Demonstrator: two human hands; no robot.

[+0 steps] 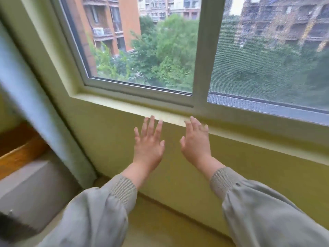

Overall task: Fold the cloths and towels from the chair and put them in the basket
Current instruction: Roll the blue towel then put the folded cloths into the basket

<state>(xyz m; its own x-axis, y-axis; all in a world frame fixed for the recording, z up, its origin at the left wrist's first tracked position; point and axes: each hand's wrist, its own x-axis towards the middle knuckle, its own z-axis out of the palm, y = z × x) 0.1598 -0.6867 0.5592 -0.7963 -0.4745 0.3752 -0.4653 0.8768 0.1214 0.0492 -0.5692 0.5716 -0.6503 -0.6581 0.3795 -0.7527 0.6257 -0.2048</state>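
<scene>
My left hand (148,142) and my right hand (195,141) are stretched out side by side in front of me, backs up, fingers straight and spread. Neither holds anything. Their fingertips reach up to the edge of the window sill (114,104), in front of the yellow-green wall. Grey sleeves with ribbed cuffs cover both forearms. No cloth, towel, chair or basket is in view.
A large window (142,50) with a pale frame fills the upper half, trees and buildings beyond. A light blue curtain (35,104) hangs at the left. A grey block (30,189) and a wooden surface (16,150) lie at the lower left.
</scene>
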